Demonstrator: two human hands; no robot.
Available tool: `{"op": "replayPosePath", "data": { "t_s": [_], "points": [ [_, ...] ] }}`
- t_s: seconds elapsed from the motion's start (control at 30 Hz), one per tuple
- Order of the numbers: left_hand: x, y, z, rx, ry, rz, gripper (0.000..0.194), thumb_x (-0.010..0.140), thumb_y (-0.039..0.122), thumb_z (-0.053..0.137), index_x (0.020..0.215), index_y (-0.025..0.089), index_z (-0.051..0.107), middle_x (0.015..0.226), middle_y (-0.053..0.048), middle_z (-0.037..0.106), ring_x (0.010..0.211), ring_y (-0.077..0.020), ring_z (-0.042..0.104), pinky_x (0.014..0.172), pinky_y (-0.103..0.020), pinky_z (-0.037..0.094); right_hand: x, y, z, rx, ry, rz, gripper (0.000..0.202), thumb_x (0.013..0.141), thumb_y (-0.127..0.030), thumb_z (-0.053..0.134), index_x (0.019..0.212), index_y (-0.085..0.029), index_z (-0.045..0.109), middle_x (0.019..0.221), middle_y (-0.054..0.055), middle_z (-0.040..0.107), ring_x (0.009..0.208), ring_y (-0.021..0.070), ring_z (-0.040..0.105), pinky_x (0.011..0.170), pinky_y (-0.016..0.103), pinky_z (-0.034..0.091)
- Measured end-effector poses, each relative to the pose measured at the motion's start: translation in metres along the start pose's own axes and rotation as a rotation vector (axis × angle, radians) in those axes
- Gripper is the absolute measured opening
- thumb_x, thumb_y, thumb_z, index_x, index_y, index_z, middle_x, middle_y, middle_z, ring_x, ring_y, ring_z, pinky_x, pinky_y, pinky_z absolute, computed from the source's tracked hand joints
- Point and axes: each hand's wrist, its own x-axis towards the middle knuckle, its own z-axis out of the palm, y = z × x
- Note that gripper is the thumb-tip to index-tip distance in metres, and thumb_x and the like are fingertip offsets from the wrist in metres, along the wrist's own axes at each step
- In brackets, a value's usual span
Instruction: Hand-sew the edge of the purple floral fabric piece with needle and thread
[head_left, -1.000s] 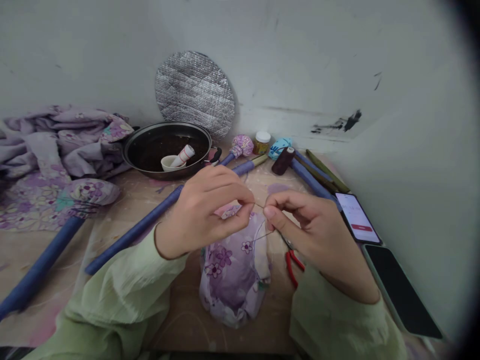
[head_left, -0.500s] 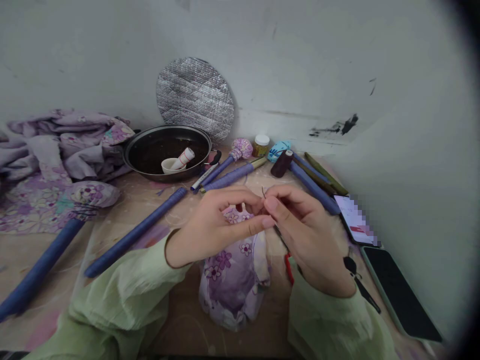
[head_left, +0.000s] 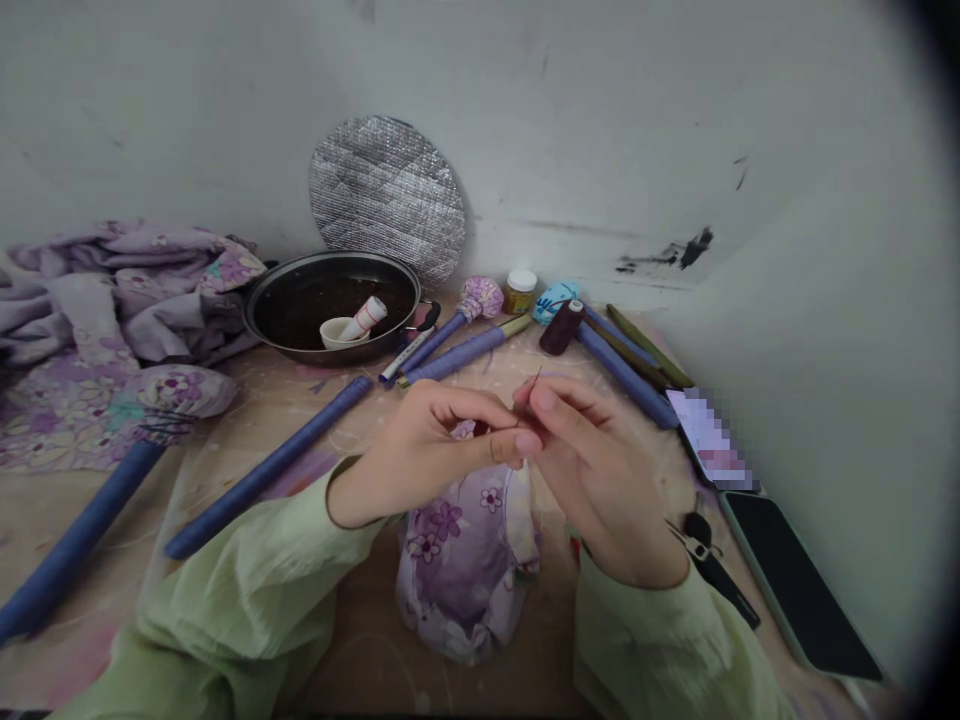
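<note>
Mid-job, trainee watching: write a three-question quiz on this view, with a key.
1. True or false: the flower-print cloth bundle lies nearer the camera than the dark thread spool.
2. What leans on the wall behind the black pan? A) cup; B) round silver mat; C) jar.
3. What does the right hand pinch, beside the left hand?

Key: 1 true; 2 B; 3 a thin strand, thread or needle unclear.

Craft corner, prob. at home – thread spool (head_left: 561,330), floral fabric (head_left: 71,410), pan (head_left: 262,305) on tbl. (head_left: 247,430)
</note>
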Motion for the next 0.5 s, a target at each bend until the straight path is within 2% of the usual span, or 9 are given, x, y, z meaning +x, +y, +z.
{"op": "replayPosePath", "data": {
  "t_s": [0.2, 0.33, 0.5],
  "points": [
    [0.0004, -0.0023, 0.0002, 0.053, 0.025, 0.068, 0.014, 0.078, 0.029, 0.073, 0.077, 0.015, 0.071, 0.074, -0.002, 0.072, 0.068, -0.0135, 0.064, 0.064, -0.025, 0.051, -0.0016, 0.0001, -0.0011, -0.043, 0.043, -0.058, 0.008, 0.078, -0.029, 0.069, 0.071, -0.026, 0.07, 0.069, -0.003, 0.067, 0.065, 0.0113, 0.061, 0.062, 0.025, 0.053],
    [-0.0003, -0.0001, 0.0005, 0.003, 0.043, 0.017, 0.018, 0.082, 0.027, 0.07, 0.07, 0.013, 0.071, 0.068, -0.002, 0.069, 0.065, -0.0109, 0.06, 0.062, -0.022, 0.048, -0.0011, 0.0008, -0.0002, 0.034, 0.077, -0.03, 0.008, 0.073, -0.034, 0.075, 0.069, -0.028, 0.073, 0.069, -0.004, 0.067, 0.061, 0.0098, 0.058, 0.056, 0.023, 0.05],
    [-0.0005, 0.0019, 0.0005, -0.038, 0.021, -0.001, 0.01, 0.079, 0.018, 0.071, 0.071, 0.014, 0.073, 0.068, -0.001, 0.069, 0.065, -0.0094, 0.058, 0.064, -0.02, 0.046, -0.0004, -0.0001, 0.0021, 0.095, 0.091, -0.003, 0.011, 0.068, -0.036, 0.079, 0.066, -0.027, 0.073, 0.069, -0.003, 0.066, 0.059, 0.0093, 0.055, 0.052, 0.023, 0.048]
  ]
}}
